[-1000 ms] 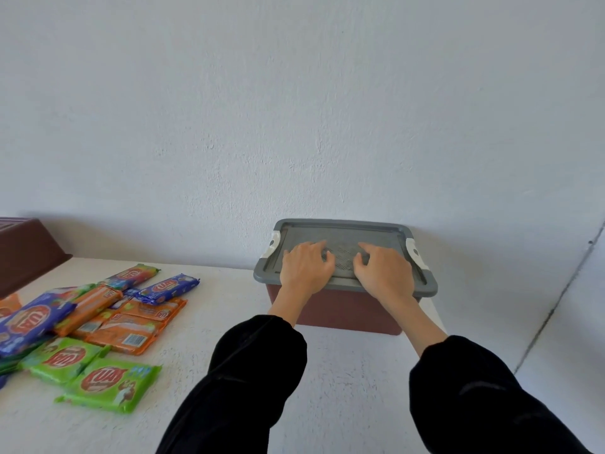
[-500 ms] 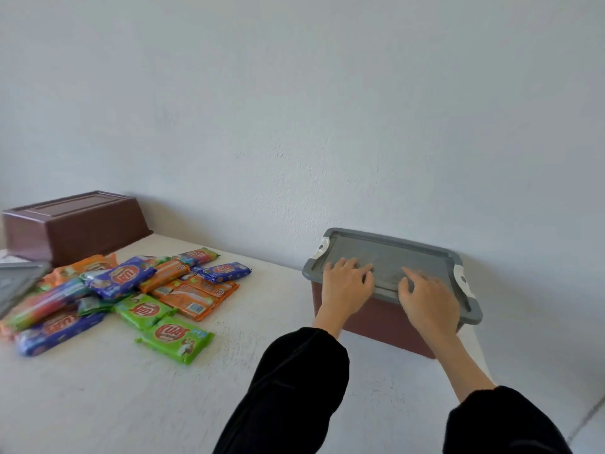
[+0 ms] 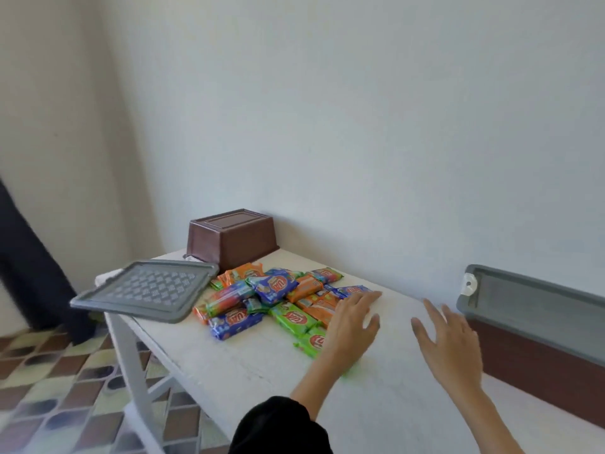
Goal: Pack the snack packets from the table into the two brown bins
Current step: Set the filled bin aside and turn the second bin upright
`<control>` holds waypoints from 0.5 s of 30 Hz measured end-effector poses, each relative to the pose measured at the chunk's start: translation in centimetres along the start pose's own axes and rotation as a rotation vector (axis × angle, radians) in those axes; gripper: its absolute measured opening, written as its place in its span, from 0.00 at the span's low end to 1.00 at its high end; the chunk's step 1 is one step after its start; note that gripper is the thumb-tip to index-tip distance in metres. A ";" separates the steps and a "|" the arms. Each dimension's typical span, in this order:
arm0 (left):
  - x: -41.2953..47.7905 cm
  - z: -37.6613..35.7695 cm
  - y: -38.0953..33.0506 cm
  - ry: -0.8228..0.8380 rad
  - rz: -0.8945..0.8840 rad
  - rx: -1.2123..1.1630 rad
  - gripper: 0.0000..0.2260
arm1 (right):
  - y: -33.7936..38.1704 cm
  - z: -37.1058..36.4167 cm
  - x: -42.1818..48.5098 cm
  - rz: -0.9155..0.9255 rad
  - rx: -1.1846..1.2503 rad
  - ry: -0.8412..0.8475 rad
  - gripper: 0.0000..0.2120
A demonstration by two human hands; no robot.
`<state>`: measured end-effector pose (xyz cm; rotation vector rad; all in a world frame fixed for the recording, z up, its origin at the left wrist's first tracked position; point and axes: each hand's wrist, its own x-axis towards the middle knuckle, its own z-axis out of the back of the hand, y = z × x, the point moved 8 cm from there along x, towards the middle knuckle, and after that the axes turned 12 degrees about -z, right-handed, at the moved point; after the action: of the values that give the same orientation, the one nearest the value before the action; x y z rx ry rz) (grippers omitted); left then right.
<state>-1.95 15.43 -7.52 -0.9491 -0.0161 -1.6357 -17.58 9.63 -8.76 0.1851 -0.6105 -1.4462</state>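
Both hands, left (image 3: 352, 322) and right (image 3: 450, 335), fingers spread and empty, hover by the packets (image 3: 278, 298); the overhanging loose lid (image 3: 147, 290) risks being knocked off the tabletop (image 3: 262, 365).

The person wears a black sleeve (image 3: 281, 427) on the left arm, bunched at the forearm. Both hands are bare: left hand (image 3: 352, 326), right hand (image 3: 450, 342), no rings or watch visible.

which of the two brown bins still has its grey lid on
The brown bin at the right edge: its grey lid sits on top. The far bin stands upside down, and a loose lid lies beside it.
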 end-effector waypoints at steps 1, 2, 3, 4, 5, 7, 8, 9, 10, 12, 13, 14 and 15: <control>-0.6 2.9 2.4 -0.034 0.042 -0.007 0.18 | 2.9 -1.3 -0.3 0.028 0.023 0.036 0.24; -1.3 5.8 4.6 -0.056 0.071 -0.004 0.17 | 6.0 -2.4 -0.7 0.059 0.043 0.063 0.24; -1.8 8.5 6.6 -0.071 0.087 0.017 0.17 | 9.2 -3.3 -1.1 0.093 0.059 0.083 0.24; -2.3 11.2 8.6 -0.083 0.100 0.054 0.17 | 12.3 -4.0 -1.6 0.125 0.071 0.099 0.24; -2.7 13.8 10.4 -0.095 0.115 0.091 0.17 | 15.2 -5.0 -1.9 0.154 0.090 0.115 0.24; -3.3 18.6 13.9 -0.122 0.147 0.133 0.17 | 20.9 -6.9 -2.5 0.206 0.117 0.151 0.23; -3.3 20.7 15.5 -0.135 0.163 0.150 0.17 | 23.5 -7.9 -2.6 0.238 0.112 0.161 0.24; -3.3 22.6 17.1 -0.150 0.180 0.168 0.17 | 26.1 -8.8 -2.7 0.271 0.108 0.168 0.24; -3.2 24.3 18.6 -0.166 0.195 0.182 0.17 | 28.5 -9.7 -2.9 0.302 0.114 0.181 0.25; -3.0 27.0 21.7 -0.193 0.223 0.182 0.17 | 32.9 -11.9 -2.9 0.344 0.129 0.222 0.25; -2.7 27.8 22.9 -0.200 0.229 0.175 0.17 | 34.5 -12.6 -2.8 0.356 0.133 0.234 0.25; -2.5 28.4 24.0 -0.205 0.238 0.166 0.17 | 35.9 -13.2 -2.7 0.367 0.134 0.235 0.25; -2.2 29.1 25.6 -0.207 0.250 0.162 0.16 | 37.6 -14.3 -2.4 0.377 0.131 0.240 0.25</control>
<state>35.53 23.28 -1.32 -0.9509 -0.1633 -1.2827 22.17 13.83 -3.58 0.3232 -0.5111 -1.0039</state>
